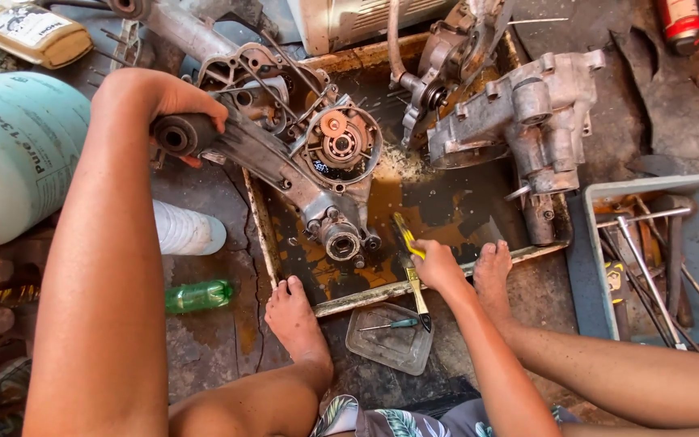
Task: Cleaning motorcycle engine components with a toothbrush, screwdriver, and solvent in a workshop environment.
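Where the view begins at far left, a pale blue-green gas cylinder (10, 154) lies on its side on the stained floor; just right of it a white ribbed bottle (188, 231) and, lower, a green plastic bottle (197, 295) lie flat. Left hand (175, 101): fingers curled tight around the dark round bush end of the engine crankcase (301, 162), holding that end up; the other end of the casing rests inside the rusty metal tray (349, 299), on an oily brown film. Crankcase sits tilted, open side up, round bearing seat and orange-toned gear visible at centre. Left foot (293, 311) touches the near rim of the tray; below it a clear plastic lid (390, 344) holds a small green-handled screwdriver (394, 324). Right hand (438, 263): closed in a fist around a yellow-handled brush (406, 235), bristle end pointing up-left over the tray floor, near the casing's lower boss but apart from it; a second yellow-handled tool (418, 295) lies across the tray rim just below the hand. Right foot (491, 271) rests on the same rim. Second grey engine casing (527, 121) lies at the tray's far right corner; beyond it a grey plastic bin (596, 243) holds long metal wrenches.
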